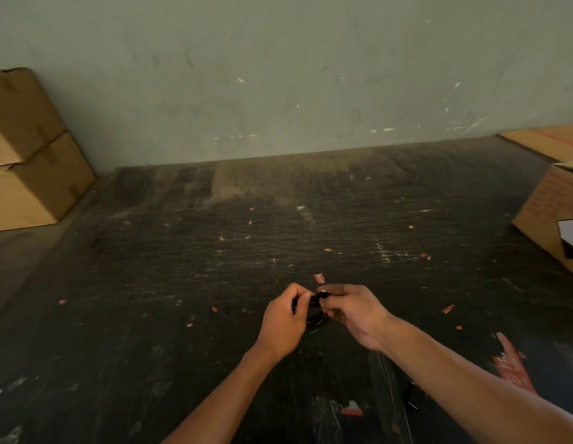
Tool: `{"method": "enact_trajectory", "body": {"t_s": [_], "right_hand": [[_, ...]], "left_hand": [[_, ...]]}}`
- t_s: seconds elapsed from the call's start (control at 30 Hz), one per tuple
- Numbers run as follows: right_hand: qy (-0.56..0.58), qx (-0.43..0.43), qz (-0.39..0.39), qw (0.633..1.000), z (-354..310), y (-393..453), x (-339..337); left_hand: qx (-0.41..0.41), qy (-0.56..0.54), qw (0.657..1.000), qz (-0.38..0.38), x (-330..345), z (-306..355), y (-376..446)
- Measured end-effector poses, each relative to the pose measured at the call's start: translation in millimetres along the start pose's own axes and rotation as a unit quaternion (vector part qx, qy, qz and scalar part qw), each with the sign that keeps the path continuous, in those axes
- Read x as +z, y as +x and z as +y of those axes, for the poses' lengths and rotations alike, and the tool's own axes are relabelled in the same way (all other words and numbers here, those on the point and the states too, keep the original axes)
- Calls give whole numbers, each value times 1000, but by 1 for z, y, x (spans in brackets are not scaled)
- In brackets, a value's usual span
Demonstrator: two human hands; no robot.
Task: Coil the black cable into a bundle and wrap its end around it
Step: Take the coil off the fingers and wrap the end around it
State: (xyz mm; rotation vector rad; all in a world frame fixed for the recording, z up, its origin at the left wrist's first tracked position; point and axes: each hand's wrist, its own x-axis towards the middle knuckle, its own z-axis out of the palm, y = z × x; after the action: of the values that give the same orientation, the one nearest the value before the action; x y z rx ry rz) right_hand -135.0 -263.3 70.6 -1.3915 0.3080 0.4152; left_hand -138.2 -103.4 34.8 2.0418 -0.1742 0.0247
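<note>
Here, both hands pinch the black cable [314, 310] above the dark table [182, 267].
Left hand [283, 325] and right hand [355, 310] fingers clamp the bundle; cardboard boxes [28, 149] flank the table's far edges.

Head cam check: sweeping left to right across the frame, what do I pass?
Stacked cardboard boxes by the wall → left hand → black cable pinched between both hands → right hand → cardboard box at the right edge, all over the dark scuffed table.

Hands: left hand [283, 325] and right hand [354, 310] pinch the black cable [315, 310] together.
Place: above the dark table [182, 283].
</note>
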Motion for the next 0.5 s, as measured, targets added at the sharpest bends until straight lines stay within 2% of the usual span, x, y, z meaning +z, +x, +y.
{"method": "enact_trajectory", "body": {"t_s": [0.1, 0.27, 0.37, 0.5], "right_hand": [[-167, -93, 35, 981, 3, -3, -1], [-269, -140, 51, 951, 2, -5, -6], [-257, -151, 90, 950, -2, -3, -9], [-139, -117, 118, 976, -4, -2, -16]], "left_hand": [[-25, -6, 1000, -16, 2, 1, 2], [-59, -55, 995, -61, 1, 6, 6], [-86, -117, 987, -70, 1, 7, 6], [-121, -163, 974, -97, 3, 2, 3]]}}
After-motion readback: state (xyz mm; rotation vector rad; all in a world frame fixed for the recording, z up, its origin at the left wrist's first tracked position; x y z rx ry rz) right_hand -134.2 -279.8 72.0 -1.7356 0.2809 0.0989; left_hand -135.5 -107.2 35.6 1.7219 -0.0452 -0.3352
